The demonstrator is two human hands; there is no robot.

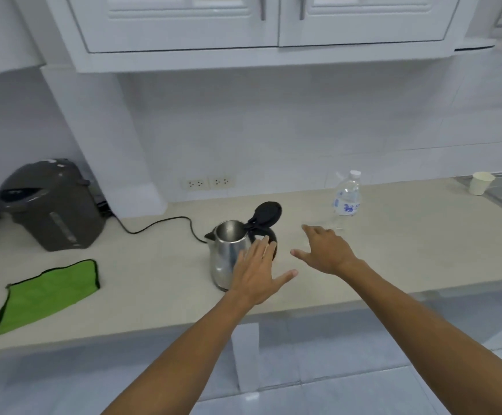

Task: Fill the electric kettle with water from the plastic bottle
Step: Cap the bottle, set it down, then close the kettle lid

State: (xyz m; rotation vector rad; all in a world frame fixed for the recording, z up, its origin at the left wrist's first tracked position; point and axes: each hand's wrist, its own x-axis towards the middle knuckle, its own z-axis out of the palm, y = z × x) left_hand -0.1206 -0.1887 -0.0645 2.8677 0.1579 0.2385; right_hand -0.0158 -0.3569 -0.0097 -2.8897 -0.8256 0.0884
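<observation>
A steel electric kettle (pixel 227 250) stands mid-counter, its black lid (pixel 267 213) flipped up and open. My left hand (pixel 258 272) hovers just in front of the kettle's handle side, fingers spread, holding nothing. To the right, my right hand (pixel 324 250) is stretched flat above the counter, fingers apart and empty. The clear plastic bottle (pixel 347 197) with a white cap and blue label stands upright behind and to the right of that hand, apart from it.
A black cord (pixel 160 224) runs from the kettle toward a dark grey thermo pot (pixel 52 205) at the left. A green cloth (pixel 49 293) lies near the counter's front left. A paper cup (pixel 480 183) stands far right. Wall sockets (pixel 207 182) sit behind.
</observation>
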